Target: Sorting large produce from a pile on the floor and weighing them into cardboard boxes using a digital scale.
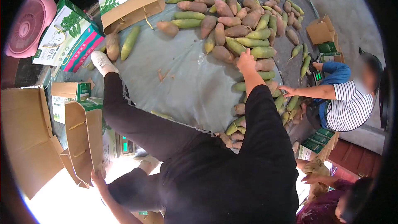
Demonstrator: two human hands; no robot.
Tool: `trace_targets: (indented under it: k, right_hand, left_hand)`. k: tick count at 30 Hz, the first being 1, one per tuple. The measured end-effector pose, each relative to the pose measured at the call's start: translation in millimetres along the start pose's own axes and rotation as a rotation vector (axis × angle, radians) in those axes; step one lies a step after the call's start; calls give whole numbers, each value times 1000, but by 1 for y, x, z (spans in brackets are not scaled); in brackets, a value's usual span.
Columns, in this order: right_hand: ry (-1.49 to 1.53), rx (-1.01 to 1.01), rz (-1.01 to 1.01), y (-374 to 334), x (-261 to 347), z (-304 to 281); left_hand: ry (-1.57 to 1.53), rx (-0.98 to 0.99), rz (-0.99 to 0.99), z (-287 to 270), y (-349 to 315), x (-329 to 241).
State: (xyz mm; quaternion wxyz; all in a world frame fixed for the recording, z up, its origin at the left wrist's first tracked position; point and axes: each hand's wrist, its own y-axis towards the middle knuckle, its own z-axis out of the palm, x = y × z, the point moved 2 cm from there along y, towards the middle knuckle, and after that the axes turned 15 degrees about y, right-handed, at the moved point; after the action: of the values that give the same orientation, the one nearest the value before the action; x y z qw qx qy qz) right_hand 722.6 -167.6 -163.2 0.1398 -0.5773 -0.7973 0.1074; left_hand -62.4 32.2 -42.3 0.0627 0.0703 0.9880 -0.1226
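Observation:
My right hand (246,61) reaches over the pile, its fingers extended against a green radish (262,52) and the roots beside it. It does not appear to hold any of them. Around it lie many long green radishes and thick pinkish-brown roots (223,54), some dusted with soil. On the left, my left hand (98,179) grips the lower edge of an upright, open cardboard box (86,135) with rope handles. The inside of that box is only partly visible. A scale with a lit green display (125,145) stands beside it.
A grey-green plastic sheet (182,74) covers the floor. Printed gift boxes (68,33) and a pink fan (31,23) stand upper left, a large brown carton (25,137) at far left. A person in a striped shirt (348,105) reaches toward the pile; another person (327,199) works lower right.

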Motion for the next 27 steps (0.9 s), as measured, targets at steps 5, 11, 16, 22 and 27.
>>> trace_targets:
  k: [5, 11, 16, 22, 27]
  right_hand:
    - [-76, 119, 3, 6, 2, 4]
    - [2, -26, -160, 28, -29, 14]
    - [218, -54, -46, 15, -25, 3]
    - [358, -162, -72, 0, 1, -5]
    - [520, -325, -101, 9, 5, -24]
  left_hand:
    - [-14, -139, -65, 7, -13, 34]
    - [-28, 68, -91, 6, 0, 25]
    - [94, -110, -107, 5, -9, 19]
    - [117, 28, -131, 6, -4, 21]
    - [72, -28, -75, 1, -7, 9]
